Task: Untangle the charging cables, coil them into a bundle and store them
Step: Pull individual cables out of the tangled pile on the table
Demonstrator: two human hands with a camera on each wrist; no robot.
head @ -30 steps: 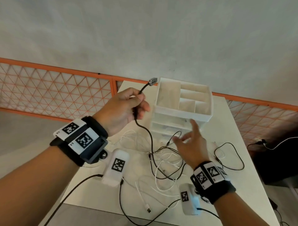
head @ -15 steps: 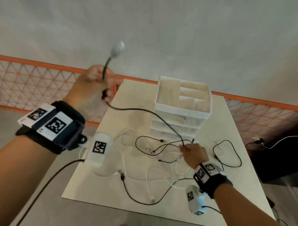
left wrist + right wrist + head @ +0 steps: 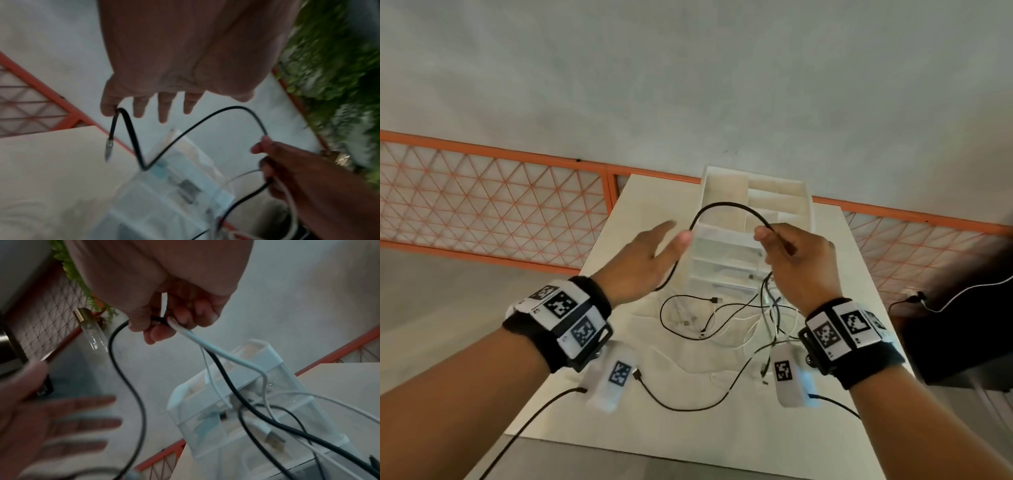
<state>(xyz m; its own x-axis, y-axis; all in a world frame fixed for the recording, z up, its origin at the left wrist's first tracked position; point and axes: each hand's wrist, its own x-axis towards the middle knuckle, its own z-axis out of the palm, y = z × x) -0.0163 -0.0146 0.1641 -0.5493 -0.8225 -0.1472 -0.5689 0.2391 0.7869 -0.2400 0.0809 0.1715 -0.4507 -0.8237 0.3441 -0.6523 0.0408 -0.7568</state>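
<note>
A black charging cable point(image 3: 722, 204) arches in the air between my two hands, above the white table point(image 3: 647, 205). My right hand point(image 3: 770, 240) pinches it between thumb and fingers; the right wrist view shows that hand point(image 3: 156, 326) holding the black cable point(image 3: 110, 345) together with a white cable point(image 3: 216, 349). My left hand point(image 3: 671, 236) has straight fingers. In the left wrist view the cable point(image 3: 236, 107) hangs over one left finger, its metal plug point(image 3: 108, 147) dangling. A tangle of black and white cables point(image 3: 722, 318) lies on the table.
A white drawer organiser point(image 3: 756, 181) with open top compartments stands at the table's far end, just behind my hands. An orange lattice railing point(image 3: 500, 205) runs behind the table. A black object point(image 3: 962, 325) with its own cable sits off the right edge.
My left hand came down from high on the left, stopped gripping the plug end and opened beside my right hand. My right hand rose from the table, lifting the black cable.
</note>
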